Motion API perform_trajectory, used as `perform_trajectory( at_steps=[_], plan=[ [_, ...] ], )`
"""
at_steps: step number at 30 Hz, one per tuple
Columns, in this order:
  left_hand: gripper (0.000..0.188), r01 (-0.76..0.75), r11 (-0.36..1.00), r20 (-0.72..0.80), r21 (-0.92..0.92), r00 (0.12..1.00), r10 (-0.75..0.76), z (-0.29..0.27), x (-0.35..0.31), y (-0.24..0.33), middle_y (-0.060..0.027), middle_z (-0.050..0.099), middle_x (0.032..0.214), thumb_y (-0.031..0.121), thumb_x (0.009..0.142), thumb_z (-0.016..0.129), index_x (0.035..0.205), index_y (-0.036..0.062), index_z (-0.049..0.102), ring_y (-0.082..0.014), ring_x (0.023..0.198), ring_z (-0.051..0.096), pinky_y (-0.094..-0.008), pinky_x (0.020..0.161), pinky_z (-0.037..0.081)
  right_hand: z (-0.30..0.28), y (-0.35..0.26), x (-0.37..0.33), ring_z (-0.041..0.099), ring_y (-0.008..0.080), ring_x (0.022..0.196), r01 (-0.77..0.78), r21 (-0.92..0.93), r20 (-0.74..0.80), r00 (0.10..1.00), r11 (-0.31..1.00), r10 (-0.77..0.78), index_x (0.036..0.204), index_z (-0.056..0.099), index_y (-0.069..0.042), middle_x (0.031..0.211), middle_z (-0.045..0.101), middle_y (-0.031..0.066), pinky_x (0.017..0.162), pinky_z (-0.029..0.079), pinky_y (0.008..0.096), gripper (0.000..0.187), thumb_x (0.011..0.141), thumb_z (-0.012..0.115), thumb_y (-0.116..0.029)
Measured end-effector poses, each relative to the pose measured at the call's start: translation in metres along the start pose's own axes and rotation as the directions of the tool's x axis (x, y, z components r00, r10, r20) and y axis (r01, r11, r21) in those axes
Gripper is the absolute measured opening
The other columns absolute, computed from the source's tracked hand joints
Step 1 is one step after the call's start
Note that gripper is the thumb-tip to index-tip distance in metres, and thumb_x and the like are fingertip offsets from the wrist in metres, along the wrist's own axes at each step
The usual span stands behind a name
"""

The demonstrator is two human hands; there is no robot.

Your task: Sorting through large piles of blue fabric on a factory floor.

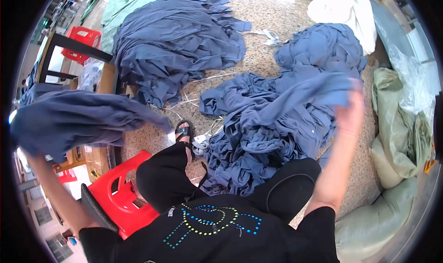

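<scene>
Out at the left, my left hand point(35, 157) is closed on a blue-grey cloth garment point(78, 117); the fabric hides most of the fingers. It stretches rightward in the air over the side of the red stool. My right hand point(351, 103), raised at the right and blurred, grips the end of another blue-grey cloth piece point(309, 90). That piece slants down to the left into a rumpled heap of blue-grey garments point(272, 133) in front of my knees. Whether it is separate from the heap, I cannot tell.
A larger blue-grey garment pile point(175, 36) lies at the far left, and a bundle point(323, 46) at the far right. White cords point(184, 101) run across the speckled floor point(263, 55). Stuffed pale-green sacks point(383, 217) line the right side. A red stool point(122, 196) stands at my left.
</scene>
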State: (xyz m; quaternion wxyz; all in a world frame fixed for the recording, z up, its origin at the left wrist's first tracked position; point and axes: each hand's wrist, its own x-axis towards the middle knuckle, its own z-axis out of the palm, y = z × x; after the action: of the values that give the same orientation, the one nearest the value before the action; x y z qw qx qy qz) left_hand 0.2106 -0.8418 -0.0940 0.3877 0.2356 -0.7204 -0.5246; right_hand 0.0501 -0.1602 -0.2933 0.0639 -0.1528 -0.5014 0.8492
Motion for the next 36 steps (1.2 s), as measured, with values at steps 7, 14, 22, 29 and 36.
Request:
perform_trajectory(
  at_steps=[7, 14, 22, 29, 36],
  plan=[
    [0.028, 0.251, 0.908, 0.379, -0.335, 0.918, -0.114, 0.149, -0.136, -0.089, -0.0056, 0.057, 0.087, 0.028, 0.084, 0.042, 0.093, 0.0038, 0.054, -0.0175, 0.078, 0.055, -0.0288, 0.073, 0.044, -0.110, -0.091, 0.051, 0.053, 0.0247, 0.090, 0.437, 0.072, -0.308, 0.864, 0.896, -0.397, 0.103, 0.045, 0.006, 0.100, 0.052, 0.0157, 0.081, 0.044, 0.0385, 0.023, 0.081, 0.043, -0.001],
    [0.025, 0.553, 0.745, 0.167, -0.374, 0.830, -0.532, 0.200, -0.189, -0.101, -0.0069, 0.057, 0.085, 0.023, 0.084, 0.042, 0.091, 0.0022, 0.054, -0.0174, 0.078, 0.056, -0.0297, 0.070, 0.046, 0.002, 0.069, 0.016, 0.043, 0.0237, 0.104, 0.422, -0.904, 0.386, 0.875, 0.067, -0.293, 0.112, 0.043, 0.001, 0.113, 0.044, 0.0156, 0.087, 0.034, 0.0344, 0.050, 0.069, 0.063, -0.016],
    [0.012, 0.499, 0.854, 0.221, -0.146, 0.858, -0.463, 0.223, -0.200, -0.099, -0.0004, 0.054, 0.074, 0.003, 0.074, 0.047, 0.082, 0.0033, 0.055, -0.0087, 0.067, 0.050, -0.0217, 0.061, 0.041, 0.063, 0.223, -0.026, 0.050, 0.0283, 0.094, 0.875, -0.451, 0.682, 0.464, -0.173, 0.565, 0.091, 0.056, -0.005, 0.091, 0.055, 0.0122, 0.085, 0.037, 0.0398, 0.031, 0.062, 0.061, -0.013],
    [0.054, 0.041, 0.999, 0.845, -0.014, 0.535, -0.010, 0.228, -0.209, -0.073, -0.0021, 0.052, 0.087, -0.002, 0.059, 0.053, 0.112, 0.0046, 0.047, -0.0107, 0.076, 0.049, -0.0224, 0.072, 0.040, 0.139, 0.075, -0.022, 0.046, 0.0035, 0.070, 0.259, -0.649, 0.651, 0.676, 0.716, 0.345, 0.088, 0.054, -0.002, 0.076, 0.052, -0.0036, 0.060, 0.038, 0.0172, 0.009, 0.079, 0.052, -0.002],
    [0.056, 0.291, 0.951, 0.975, -0.105, 0.219, 0.040, 0.253, -0.247, -0.076, -0.0081, 0.048, 0.110, 0.002, 0.063, 0.061, 0.115, 0.0022, 0.042, -0.0129, 0.104, 0.042, -0.0266, 0.087, 0.034, 0.192, 0.050, -0.098, 0.055, 0.0181, 0.068, 0.672, -0.379, 0.924, 0.242, 0.636, 0.295, 0.087, 0.056, 0.000, 0.078, 0.057, 0.0097, 0.064, 0.043, 0.0269, 0.020, 0.067, 0.054, 0.004]
  ],
)
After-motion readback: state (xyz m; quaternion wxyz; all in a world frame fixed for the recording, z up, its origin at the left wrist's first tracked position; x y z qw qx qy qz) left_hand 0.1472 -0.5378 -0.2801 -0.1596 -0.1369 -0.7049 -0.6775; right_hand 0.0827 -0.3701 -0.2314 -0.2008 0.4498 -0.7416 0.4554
